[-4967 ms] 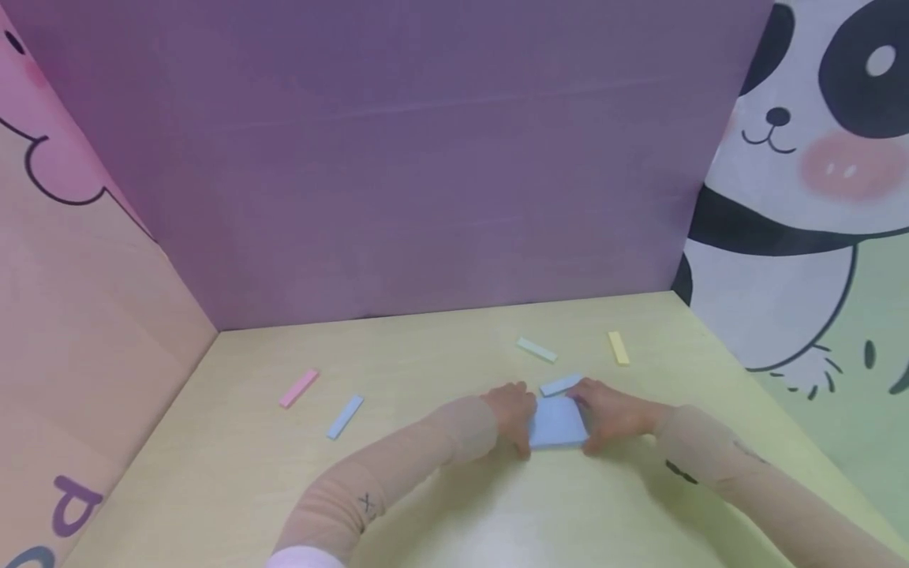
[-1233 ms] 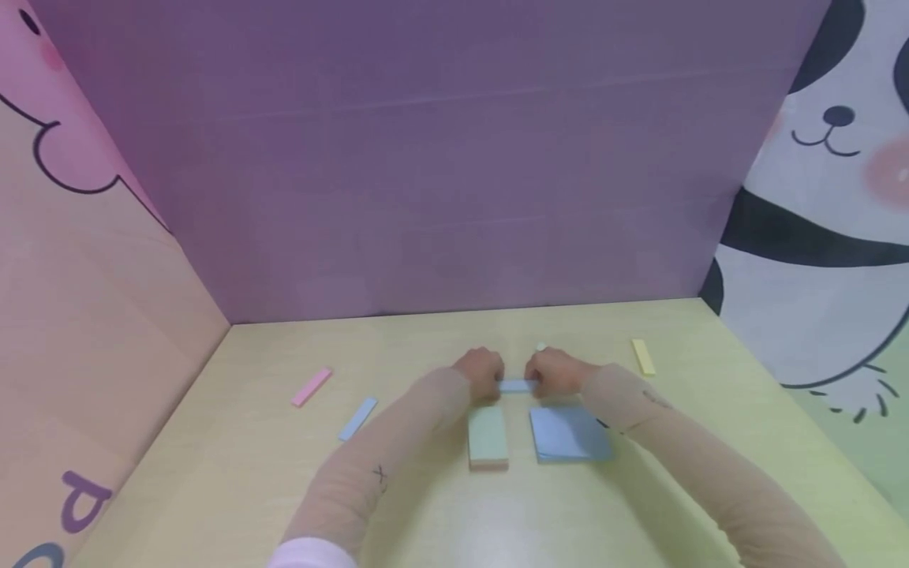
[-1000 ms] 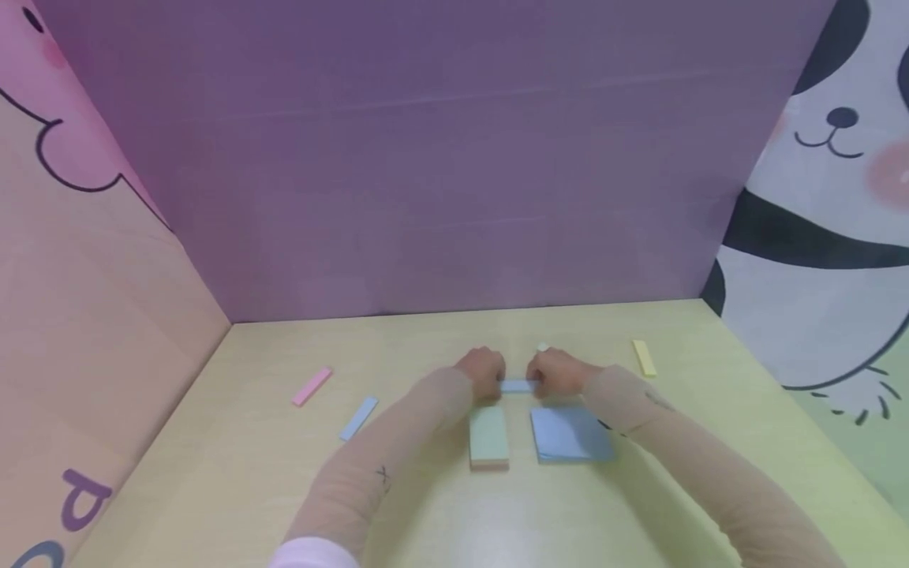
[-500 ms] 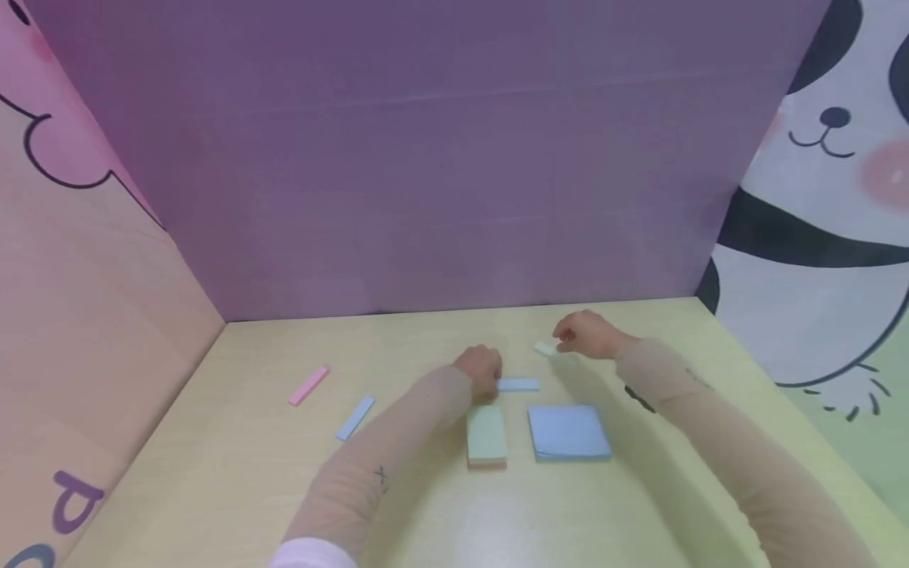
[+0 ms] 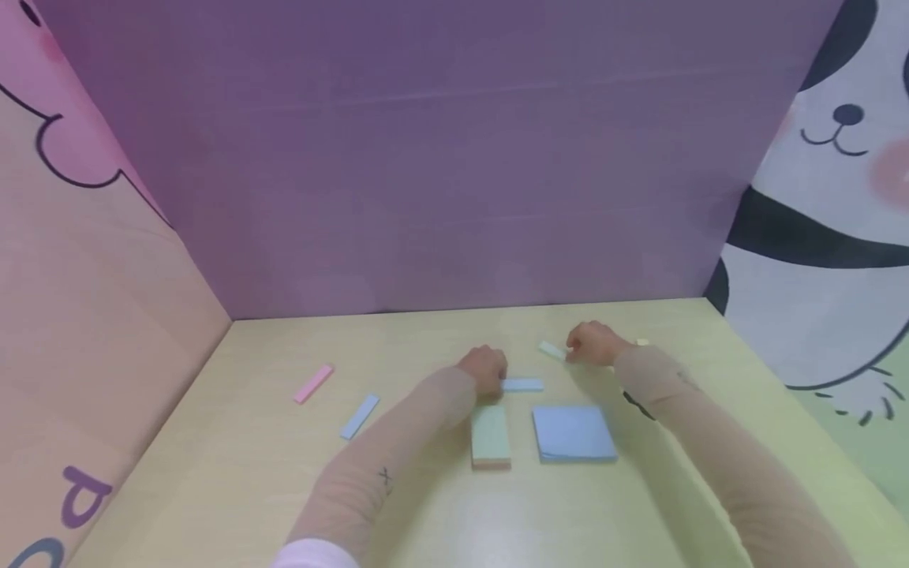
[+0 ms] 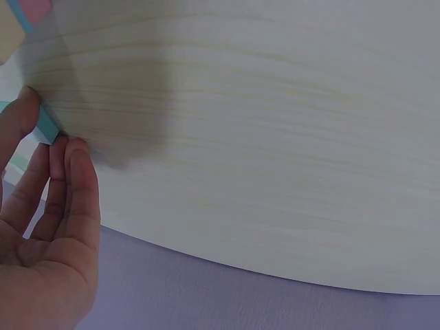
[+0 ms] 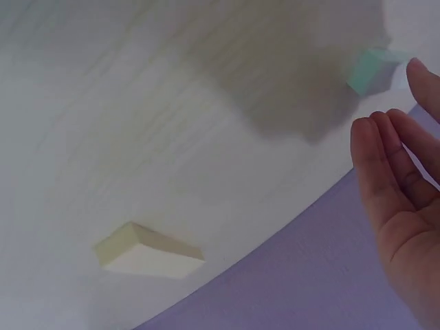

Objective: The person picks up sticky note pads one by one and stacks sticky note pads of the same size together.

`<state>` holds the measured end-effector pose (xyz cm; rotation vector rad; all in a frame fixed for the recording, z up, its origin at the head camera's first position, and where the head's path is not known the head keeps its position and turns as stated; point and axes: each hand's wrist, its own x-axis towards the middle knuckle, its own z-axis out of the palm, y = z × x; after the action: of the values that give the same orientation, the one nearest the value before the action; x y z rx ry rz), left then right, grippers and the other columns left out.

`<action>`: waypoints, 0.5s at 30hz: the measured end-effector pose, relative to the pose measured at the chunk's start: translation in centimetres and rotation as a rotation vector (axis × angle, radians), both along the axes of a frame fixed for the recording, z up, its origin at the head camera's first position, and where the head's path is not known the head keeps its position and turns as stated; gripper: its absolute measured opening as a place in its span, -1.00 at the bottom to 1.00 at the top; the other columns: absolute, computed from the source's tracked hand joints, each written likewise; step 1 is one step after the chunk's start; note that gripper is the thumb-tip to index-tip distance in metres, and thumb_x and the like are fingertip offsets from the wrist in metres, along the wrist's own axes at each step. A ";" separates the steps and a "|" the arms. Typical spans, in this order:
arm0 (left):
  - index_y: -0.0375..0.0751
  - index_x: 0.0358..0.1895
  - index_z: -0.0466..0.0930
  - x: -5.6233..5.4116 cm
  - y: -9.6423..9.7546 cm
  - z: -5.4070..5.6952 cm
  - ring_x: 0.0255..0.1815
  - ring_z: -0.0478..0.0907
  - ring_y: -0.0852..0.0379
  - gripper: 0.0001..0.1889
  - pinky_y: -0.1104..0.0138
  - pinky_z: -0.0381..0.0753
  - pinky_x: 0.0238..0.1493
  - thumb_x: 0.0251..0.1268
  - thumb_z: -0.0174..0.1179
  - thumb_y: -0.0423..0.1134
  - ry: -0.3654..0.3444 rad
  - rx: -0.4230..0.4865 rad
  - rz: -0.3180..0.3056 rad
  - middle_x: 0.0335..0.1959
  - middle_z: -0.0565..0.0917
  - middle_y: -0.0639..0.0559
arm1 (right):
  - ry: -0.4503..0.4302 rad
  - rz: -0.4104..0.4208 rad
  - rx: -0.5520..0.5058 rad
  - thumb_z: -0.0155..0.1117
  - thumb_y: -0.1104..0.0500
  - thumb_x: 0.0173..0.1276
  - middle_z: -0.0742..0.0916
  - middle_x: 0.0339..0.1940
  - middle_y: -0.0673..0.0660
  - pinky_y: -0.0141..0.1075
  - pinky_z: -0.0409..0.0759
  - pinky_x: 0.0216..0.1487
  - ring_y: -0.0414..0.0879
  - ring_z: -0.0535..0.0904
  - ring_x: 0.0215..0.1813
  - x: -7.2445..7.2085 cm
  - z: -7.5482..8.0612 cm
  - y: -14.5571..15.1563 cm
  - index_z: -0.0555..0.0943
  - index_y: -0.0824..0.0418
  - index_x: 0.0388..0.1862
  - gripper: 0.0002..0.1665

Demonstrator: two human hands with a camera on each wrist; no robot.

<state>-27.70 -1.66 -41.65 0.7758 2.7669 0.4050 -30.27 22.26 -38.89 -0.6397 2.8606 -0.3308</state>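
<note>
In the head view, my left hand (image 5: 484,371) is at the left end of a light-blue strip (image 5: 522,385), which looks like a narrow sticky-note pad lying crosswise. The left wrist view shows thumb and fingertips pinching the end of this strip (image 6: 47,127). My right hand (image 5: 596,343) hovers at the right end of a pale-green strip (image 5: 551,350). In the right wrist view, thumb and fingers stand apart near the green strip (image 7: 370,71), not gripping it. Nearer to me lie a green block with a pinkish lower layer (image 5: 490,438) and a blue square pad (image 5: 573,434).
A pink strip (image 5: 313,384) and another light-blue strip (image 5: 359,416) lie on the left of the table (image 5: 213,489). A yellow strip (image 7: 148,254) lies on the right, mostly hidden by my right sleeve in the head view. A purple wall (image 5: 454,158) stands behind the table.
Five seconds ago both hands held the blue square pad. Later both held the light-blue strip, now straightened. Within the last second my right hand let go and moved back and right to the green strip.
</note>
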 end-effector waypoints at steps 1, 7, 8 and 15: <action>-0.17 -0.33 0.62 0.0 0.0 0.0 -0.37 0.51 0.12 -0.80 0.39 0.53 -0.30 -0.15 0.30 -0.35 -0.002 0.004 0.001 -0.40 0.64 0.03 | -0.021 -0.022 0.002 0.28 0.21 0.13 0.69 -0.23 0.30 -0.04 0.53 -0.06 0.13 0.58 -0.17 0.0 -0.2 0.0 0.59 0.44 -0.17 -0.66; -0.17 -0.32 0.62 0.2 0.0 -0.2 -0.36 0.50 0.14 -0.79 0.39 0.52 -0.27 -0.13 0.30 -0.34 0.003 0.005 0.005 -0.39 0.63 0.04 | -0.104 -0.109 0.035 0.33 0.16 0.08 0.68 -0.24 0.22 -0.07 0.52 -0.08 0.05 0.55 -0.20 0.2 -0.7 -0.5 0.60 0.36 -0.20 -0.66; -0.17 -0.32 0.62 0.2 0.0 -0.2 -0.36 0.50 0.13 -0.79 0.39 0.52 -0.27 -0.13 0.30 -0.34 0.004 0.004 0.005 -0.39 0.63 0.04 | -0.107 -0.113 0.042 0.32 0.17 0.09 0.68 -0.25 0.21 -0.08 0.52 -0.09 0.04 0.55 -0.21 0.2 -0.7 -0.6 0.61 0.35 -0.20 -0.67; -0.16 -0.29 0.63 0.1 -0.1 -0.3 -0.32 0.51 0.12 -0.78 0.38 0.53 -0.23 -0.12 0.30 -0.33 0.010 -0.003 0.001 -0.36 0.64 0.03 | -0.079 -0.084 0.062 0.28 0.23 0.09 0.69 -0.33 0.19 -0.11 0.54 -0.15 0.01 0.56 -0.28 0.1 -1.2 -0.8 0.62 0.34 -0.28 -0.76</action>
<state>-27.62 -1.80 -41.94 0.7783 2.7764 0.3976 -30.13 21.51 -40.05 -0.4849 2.8150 -0.2717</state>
